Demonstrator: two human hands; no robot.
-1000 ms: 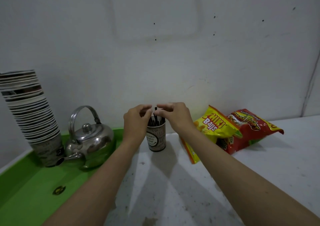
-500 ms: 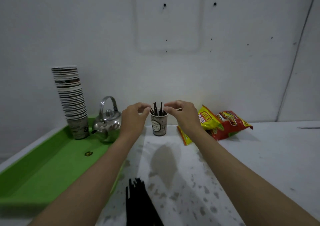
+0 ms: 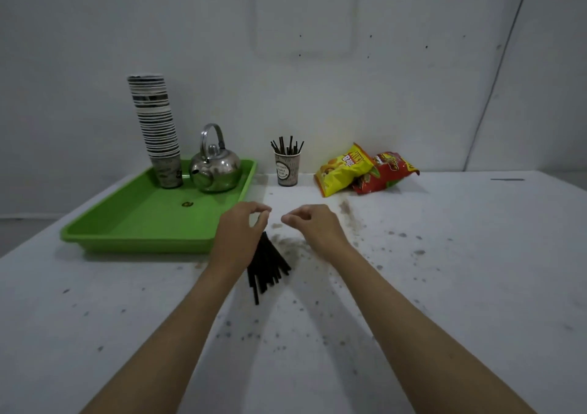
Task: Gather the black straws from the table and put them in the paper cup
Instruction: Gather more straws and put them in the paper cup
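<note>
I'm hovering my empty, loosely curled left hand [image 3: 241, 232] and right hand [image 3: 313, 227] over the remaining black straws [image 3: 265, 265] mid-table, several already standing in the paper cup [image 3: 287, 169] at the back edge.

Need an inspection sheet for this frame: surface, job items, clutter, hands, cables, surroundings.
Surface: white speckled table, dark stains across the middle.
Job's things: pile of loose black straws lying flat on the table, partly under the left hand; printed paper cup upright near the wall, several straws standing in it.
Clutter: green plastic tray holding a tall stack of paper cups and a steel kettle; yellow snack bag and red snack bag right of the cup.
Hands: left hand and right hand above the table, fingers curled, both empty.
Cables: nothing seen.
Surroundings: plain grey-white wall with small holes.
</note>
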